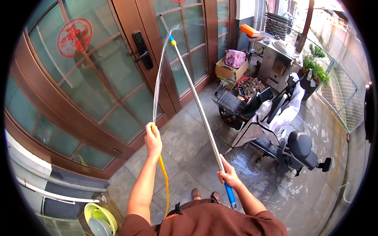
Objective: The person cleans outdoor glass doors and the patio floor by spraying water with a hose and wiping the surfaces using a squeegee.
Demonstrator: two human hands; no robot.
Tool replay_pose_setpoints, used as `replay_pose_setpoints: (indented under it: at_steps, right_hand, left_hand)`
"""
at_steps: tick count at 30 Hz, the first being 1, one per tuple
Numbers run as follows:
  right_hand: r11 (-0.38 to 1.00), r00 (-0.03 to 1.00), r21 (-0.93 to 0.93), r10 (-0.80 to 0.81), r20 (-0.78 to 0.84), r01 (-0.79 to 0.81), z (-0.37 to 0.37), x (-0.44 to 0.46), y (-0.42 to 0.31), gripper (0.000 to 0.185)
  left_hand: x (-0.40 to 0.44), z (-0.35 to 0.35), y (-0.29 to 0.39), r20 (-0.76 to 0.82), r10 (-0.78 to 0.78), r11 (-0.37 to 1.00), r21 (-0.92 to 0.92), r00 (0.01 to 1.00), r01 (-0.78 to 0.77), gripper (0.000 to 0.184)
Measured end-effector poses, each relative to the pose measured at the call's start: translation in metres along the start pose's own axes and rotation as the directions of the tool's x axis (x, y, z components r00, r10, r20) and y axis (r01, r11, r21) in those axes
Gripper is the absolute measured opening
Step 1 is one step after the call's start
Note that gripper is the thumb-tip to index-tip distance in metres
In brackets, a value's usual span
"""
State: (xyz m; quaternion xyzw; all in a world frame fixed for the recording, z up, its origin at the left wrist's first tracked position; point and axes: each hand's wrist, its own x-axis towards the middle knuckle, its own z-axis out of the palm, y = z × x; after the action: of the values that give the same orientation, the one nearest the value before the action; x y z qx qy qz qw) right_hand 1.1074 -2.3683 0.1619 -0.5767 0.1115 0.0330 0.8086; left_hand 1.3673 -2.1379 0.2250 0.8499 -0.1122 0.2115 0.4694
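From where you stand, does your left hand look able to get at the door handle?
Probably not: the left hand grips the yellow hose, and the door handle looks beyond its reach.

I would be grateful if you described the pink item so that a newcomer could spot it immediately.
Follow the brown-framed glass doors to their far end, where an open cardboard box stands just beyond the scooter's wire basket. The pink item sits in the top of that box. Its mottled pink-and-purple pattern sets it apart from the plain cardboard around it and the orange item farther back.
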Motion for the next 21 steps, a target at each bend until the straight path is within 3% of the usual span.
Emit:
replay_pose_setpoints:
  at_steps: [4, 8, 11, 12, 13, 18, 21]
  right_hand:
    - [0.995, 0.995, -0.007, -0.104, 0.002, 0.104, 0.004, 0.019, -0.010, 0.083]
    - [0.976, 0.975, 0.018, -0.218, -0.034, 0.219, 0.005, 0.081, -0.053, 0.082]
    - [0.967, 0.962, -0.021, -0.254, -0.101, 0.253, 0.005, 0.125, -0.076, 0.082]
    - [0.972, 0.970, 0.064, -0.218, -0.106, 0.226, 0.008, 0.131, -0.080, 0.080]
    - [0.969, 0.975, 0.137, -0.191, -0.111, 0.206, 0.010, 0.135, -0.080, 0.080]
    - [0.992, 0.994, 0.086, -0.089, -0.064, 0.095, 0.000, 0.114, -0.035, 0.081]
    - [0.994, 0.998, 0.111, -0.017, -0.065, 0.024, 0.001, 0.097, -0.022, 0.081]
  left_hand:
    - [0.005, -0.007, 0.002, -0.040, -0.007, 0.999, -0.040, 0.999, 0.005, 0.017]
    - [0.002, -0.017, 0.005, -0.041, 0.041, 0.997, 0.065, 0.998, -0.038, 0.018]
    - [-0.005, -0.013, -0.033, 0.061, -0.089, 0.987, 0.140, 0.994, 0.079, 0.017]
    - [-0.011, -0.012, -0.045, 0.050, 0.005, 0.986, 0.164, 0.999, -0.013, 0.015]
    - [-0.017, -0.010, -0.059, 0.086, -0.064, 0.987, 0.153, 0.994, 0.050, 0.014]
    - [-0.041, -0.008, -0.107, 0.089, -0.069, 0.986, 0.156, 0.994, 0.055, 0.011]
    - [-0.041, -0.014, -0.088, 0.207, -0.281, 0.955, 0.158, 0.937, 0.252, 0.021]
